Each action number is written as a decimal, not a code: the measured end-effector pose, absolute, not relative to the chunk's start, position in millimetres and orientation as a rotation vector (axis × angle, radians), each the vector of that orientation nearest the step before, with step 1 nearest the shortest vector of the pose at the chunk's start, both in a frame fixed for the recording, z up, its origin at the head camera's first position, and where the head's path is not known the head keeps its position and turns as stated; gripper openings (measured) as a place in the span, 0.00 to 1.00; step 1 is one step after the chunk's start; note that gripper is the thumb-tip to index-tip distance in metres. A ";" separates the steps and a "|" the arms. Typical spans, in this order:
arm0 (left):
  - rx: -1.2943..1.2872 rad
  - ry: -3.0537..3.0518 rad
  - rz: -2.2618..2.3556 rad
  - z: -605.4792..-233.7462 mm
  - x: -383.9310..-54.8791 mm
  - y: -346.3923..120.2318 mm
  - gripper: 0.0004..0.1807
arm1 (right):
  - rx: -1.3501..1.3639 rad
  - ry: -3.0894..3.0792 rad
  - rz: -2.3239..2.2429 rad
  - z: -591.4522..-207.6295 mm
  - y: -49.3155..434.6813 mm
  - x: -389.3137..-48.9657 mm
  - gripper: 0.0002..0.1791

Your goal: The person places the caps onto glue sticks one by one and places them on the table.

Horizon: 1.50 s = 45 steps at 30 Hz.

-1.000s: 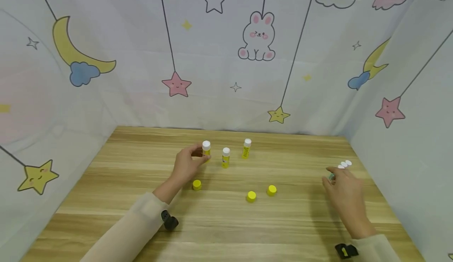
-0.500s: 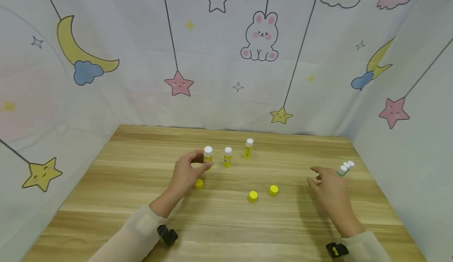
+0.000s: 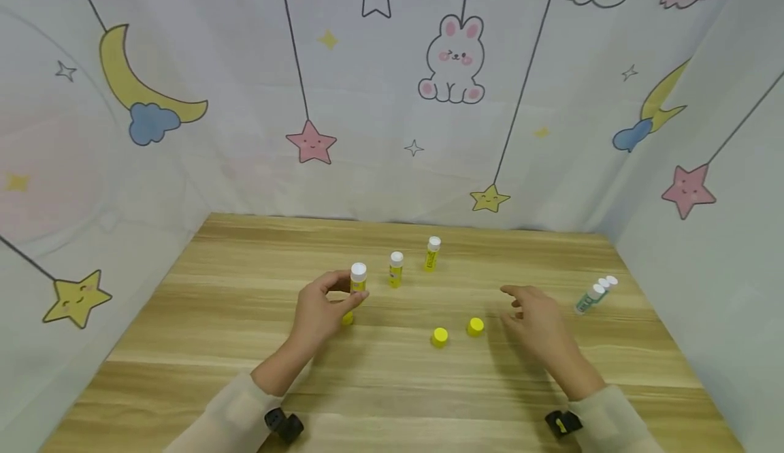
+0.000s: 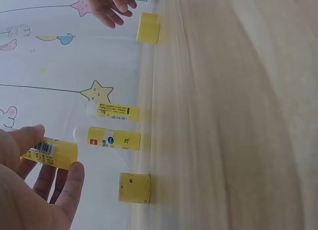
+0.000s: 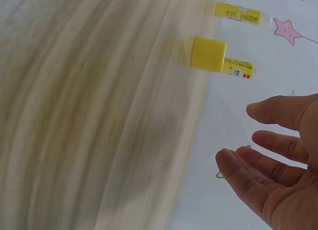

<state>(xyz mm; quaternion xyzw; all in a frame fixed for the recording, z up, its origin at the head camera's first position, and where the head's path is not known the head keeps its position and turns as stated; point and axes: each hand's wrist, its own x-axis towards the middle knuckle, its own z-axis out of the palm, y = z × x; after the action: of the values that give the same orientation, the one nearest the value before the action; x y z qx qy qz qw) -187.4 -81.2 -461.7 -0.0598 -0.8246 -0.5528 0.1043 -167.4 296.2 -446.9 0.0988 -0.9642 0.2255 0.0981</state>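
Note:
My left hand (image 3: 324, 307) pinches a yellow glue stick (image 3: 358, 277) with a white top between thumb and fingers. In the left wrist view this glue stick (image 4: 59, 153) is off the table. Two similar glue sticks stand upright beyond it, a nearer one (image 3: 395, 271) and a farther one (image 3: 431, 254). A yellow cap (image 3: 348, 318) sits below the left hand, partly hidden by it. Held in the air with fingers loosely bent, my right hand (image 3: 539, 317) has nothing in it. Two more yellow caps, one left (image 3: 439, 337) and one right (image 3: 475, 326), lie to its left.
At the right side of the wooden table (image 3: 392, 398), 3 green glue sticks (image 3: 591, 298) with white tops stand in a close row. A printed white curtain (image 3: 245, 99) borders the table at the back and sides.
My right hand has moved left, away from the green glue sticks, and comes away with nothing. My left hand has lifted its yellow glue stick and drawn it slightly nearer.

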 end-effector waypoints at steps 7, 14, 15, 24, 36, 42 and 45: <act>-0.172 -2.390 -1.665 -461.2 -183.9 -81.2 0.18 | 0.327 -2.868 0.691 -451.0 287.4 -171.1 0.24; -0.182 -2.333 -1.728 -460.1 -181.3 -80.1 0.18 | 0.390 -2.945 0.717 -455.0 275.3 -173.8 0.24; -0.186 -2.327 -1.735 -459.7 -180.8 -79.8 0.18 | 0.398 -2.954 0.715 -455.2 273.9 -174.1 0.24; -0.193 -2.315 -1.741 -457.4 -176.0 -78.1 0.19 | 0.443 -3.009 0.719 -456.9 264.4 -176.3 0.25; -0.195 -2.322 -1.737 -459.3 -174.7 -78.8 0.20 | 0.462 -3.018 0.676 -465.7 257.2 -177.1 0.15; -0.184 -2.337 -1.741 -458.8 -173.4 -78.6 0.20 | 0.449 -3.041 0.664 -464.9 254.1 -176.3 0.12; -0.185 -2.339 -1.739 -459.6 -173.6 -78.4 0.20 | 0.444 -3.043 0.663 -465.1 253.2 -176.5 0.12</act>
<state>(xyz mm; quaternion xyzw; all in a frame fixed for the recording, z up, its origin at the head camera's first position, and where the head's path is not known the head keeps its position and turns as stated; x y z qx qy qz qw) -173.6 -78.4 -459.6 -0.0628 -0.7961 -0.5917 0.1103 -176.5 253.2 -465.1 0.1410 -0.9673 0.2107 -0.0021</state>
